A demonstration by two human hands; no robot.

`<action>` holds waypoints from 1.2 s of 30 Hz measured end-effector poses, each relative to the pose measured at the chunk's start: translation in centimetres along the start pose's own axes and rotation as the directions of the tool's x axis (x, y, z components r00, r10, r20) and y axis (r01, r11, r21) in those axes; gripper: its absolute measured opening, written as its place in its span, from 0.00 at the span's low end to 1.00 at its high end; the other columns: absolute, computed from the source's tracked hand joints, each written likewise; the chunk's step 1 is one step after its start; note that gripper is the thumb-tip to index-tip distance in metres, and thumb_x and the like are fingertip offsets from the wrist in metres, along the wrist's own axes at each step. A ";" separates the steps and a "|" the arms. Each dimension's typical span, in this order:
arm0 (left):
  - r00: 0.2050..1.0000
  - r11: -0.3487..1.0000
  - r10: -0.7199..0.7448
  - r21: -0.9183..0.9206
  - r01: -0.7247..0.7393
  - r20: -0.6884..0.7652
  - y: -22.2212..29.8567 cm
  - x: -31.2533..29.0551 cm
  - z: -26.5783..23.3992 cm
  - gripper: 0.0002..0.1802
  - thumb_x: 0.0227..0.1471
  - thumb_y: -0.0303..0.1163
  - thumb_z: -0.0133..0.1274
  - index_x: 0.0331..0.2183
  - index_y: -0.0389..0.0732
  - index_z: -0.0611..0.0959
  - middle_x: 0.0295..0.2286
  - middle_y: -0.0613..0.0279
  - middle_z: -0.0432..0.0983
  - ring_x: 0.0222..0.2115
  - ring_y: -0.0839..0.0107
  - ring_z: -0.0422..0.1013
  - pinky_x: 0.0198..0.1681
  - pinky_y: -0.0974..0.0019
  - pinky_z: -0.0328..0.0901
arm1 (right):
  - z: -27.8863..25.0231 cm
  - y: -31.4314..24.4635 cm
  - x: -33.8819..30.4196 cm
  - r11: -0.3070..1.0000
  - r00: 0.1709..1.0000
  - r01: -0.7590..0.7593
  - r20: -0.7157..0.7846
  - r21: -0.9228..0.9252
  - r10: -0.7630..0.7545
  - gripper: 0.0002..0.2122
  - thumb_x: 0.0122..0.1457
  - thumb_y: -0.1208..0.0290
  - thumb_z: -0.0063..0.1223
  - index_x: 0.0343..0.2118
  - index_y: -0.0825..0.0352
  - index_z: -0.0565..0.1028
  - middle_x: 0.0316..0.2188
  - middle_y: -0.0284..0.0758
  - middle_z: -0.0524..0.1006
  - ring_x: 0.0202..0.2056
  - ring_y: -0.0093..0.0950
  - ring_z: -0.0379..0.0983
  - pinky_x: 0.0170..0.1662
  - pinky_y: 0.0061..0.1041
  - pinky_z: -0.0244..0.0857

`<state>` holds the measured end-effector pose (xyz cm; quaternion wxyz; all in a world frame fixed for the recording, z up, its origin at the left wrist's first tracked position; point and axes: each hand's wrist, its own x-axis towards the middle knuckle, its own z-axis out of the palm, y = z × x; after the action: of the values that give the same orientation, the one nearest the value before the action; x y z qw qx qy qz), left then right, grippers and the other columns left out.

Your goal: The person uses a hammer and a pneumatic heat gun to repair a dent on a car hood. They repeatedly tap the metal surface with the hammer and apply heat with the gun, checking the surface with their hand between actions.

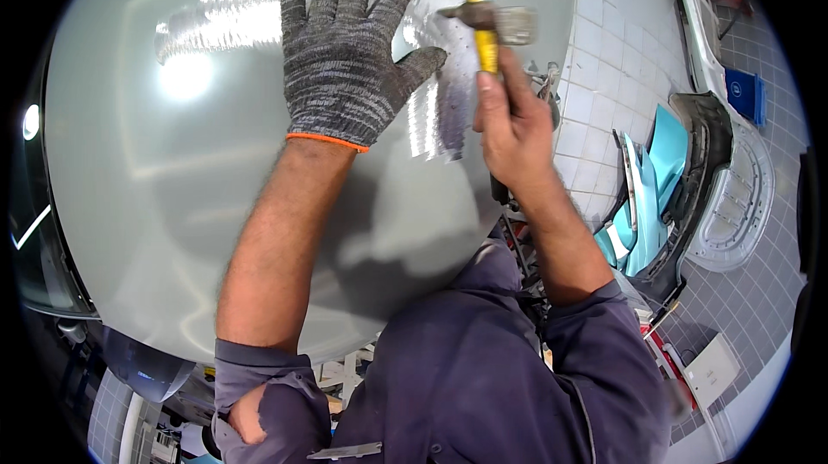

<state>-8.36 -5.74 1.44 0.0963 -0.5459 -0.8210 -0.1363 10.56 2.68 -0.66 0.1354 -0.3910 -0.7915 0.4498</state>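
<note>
My left hand (345, 67), in a grey knitted glove with an orange cuff, lies spread out flat on a pale grey car hood (172, 222). In my bare right hand (513, 123) is a hammer (486, 46) with a yellow and black handle. Its head, blurred, is over a shiny bare-metal patch (453, 110) near the hood's right edge; whether it touches the metal I cannot tell. Beside my gloved fingers, another scuffed bare-metal strip (228, 20) stretches to the left.
Right of the hood runs a white tiled floor (591, 76). Turquoise body panels (647, 188) lean there by a black bumper (703, 171) and a bare grey panel (742, 197). A blue box (744, 95) stands beyond. At far left is a dark windshield (39, 248).
</note>
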 end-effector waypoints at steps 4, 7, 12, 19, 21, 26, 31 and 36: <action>1.000 1.000 -0.004 -0.013 0.004 0.011 -0.1 0.2 0.0 0.40 0.41 0.57 0.68 0.55 0.51 0.79 0.56 0.54 0.71 0.58 0.55 0.64 0.58 0.44 0.55 | -0.4 -0.2 0.0 0.998 0.996 0.058 -0.065 0.007 -0.057 0.26 0.68 0.57 0.47 0.64 0.66 0.66 0.24 0.49 0.79 0.27 0.47 0.79 0.34 0.40 0.71; 1.000 0.999 -0.016 -0.044 0.017 0.020 0.0 0.4 -0.2 0.39 0.40 0.54 0.69 0.54 0.50 0.79 0.56 0.55 0.70 0.57 0.56 0.64 0.58 0.44 0.55 | -0.5 0.0 -0.2 0.999 0.999 0.019 -0.036 -0.047 -0.021 0.25 0.67 0.58 0.49 0.62 0.69 0.68 0.23 0.49 0.78 0.27 0.46 0.79 0.34 0.39 0.72; 0.998 1.000 -0.028 -0.012 0.028 0.059 0.0 0.2 -0.4 0.39 0.41 0.54 0.67 0.54 0.50 0.78 0.55 0.57 0.68 0.57 0.56 0.62 0.58 0.43 0.55 | -0.7 0.6 -0.5 1.000 0.999 0.019 -0.026 0.022 -0.018 0.24 0.67 0.60 0.51 0.62 0.67 0.68 0.22 0.48 0.78 0.26 0.44 0.79 0.32 0.36 0.71; 0.999 1.000 -0.006 -0.007 0.007 0.038 0.1 0.4 -0.4 0.39 0.42 0.56 0.66 0.54 0.48 0.79 0.56 0.53 0.67 0.58 0.54 0.62 0.59 0.41 0.53 | -0.6 0.2 -0.3 0.989 0.989 0.146 0.005 0.008 -0.146 0.24 0.67 0.62 0.51 0.62 0.69 0.68 0.20 0.47 0.77 0.23 0.43 0.78 0.31 0.38 0.70; 1.000 1.000 0.001 -0.004 -0.001 0.027 0.1 0.6 -0.5 0.39 0.42 0.56 0.66 0.53 0.47 0.79 0.56 0.53 0.67 0.58 0.53 0.62 0.59 0.41 0.54 | -0.8 -0.1 -0.2 0.996 0.996 0.085 0.018 -0.010 -0.085 0.23 0.66 0.64 0.52 0.61 0.71 0.69 0.21 0.48 0.77 0.23 0.42 0.79 0.30 0.36 0.71; 0.999 0.999 -0.021 -0.040 0.023 0.047 0.5 0.8 -0.9 0.38 0.41 0.54 0.67 0.52 0.47 0.79 0.56 0.53 0.68 0.58 0.54 0.62 0.59 0.42 0.55 | -1.0 -0.3 0.1 0.972 0.975 0.220 0.006 -0.088 -0.220 0.23 0.64 0.66 0.54 0.59 0.71 0.71 0.21 0.47 0.78 0.21 0.42 0.78 0.28 0.36 0.71; 0.999 0.998 -0.027 -0.055 0.028 0.026 0.5 0.5 -0.9 0.40 0.37 0.51 0.70 0.53 0.46 0.79 0.55 0.55 0.69 0.57 0.54 0.63 0.60 0.42 0.55 | -1.1 -0.4 -0.5 0.955 0.955 0.296 0.000 -0.013 -0.296 0.24 0.64 0.64 0.54 0.61 0.68 0.70 0.22 0.46 0.79 0.22 0.43 0.78 0.29 0.39 0.71; 0.999 0.998 -0.030 -0.060 0.032 0.031 0.6 0.5 -0.8 0.42 0.36 0.52 0.70 0.53 0.44 0.78 0.55 0.55 0.69 0.57 0.55 0.64 0.61 0.42 0.54 | -0.7 -0.3 0.5 0.987 0.987 0.158 -0.034 0.014 -0.158 0.24 0.64 0.63 0.54 0.62 0.65 0.70 0.22 0.46 0.79 0.24 0.43 0.78 0.30 0.38 0.72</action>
<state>-8.02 -5.35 2.45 0.0654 -0.5377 -0.8263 -0.1546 10.46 3.43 -0.11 0.1869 -0.3332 -0.8139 0.4378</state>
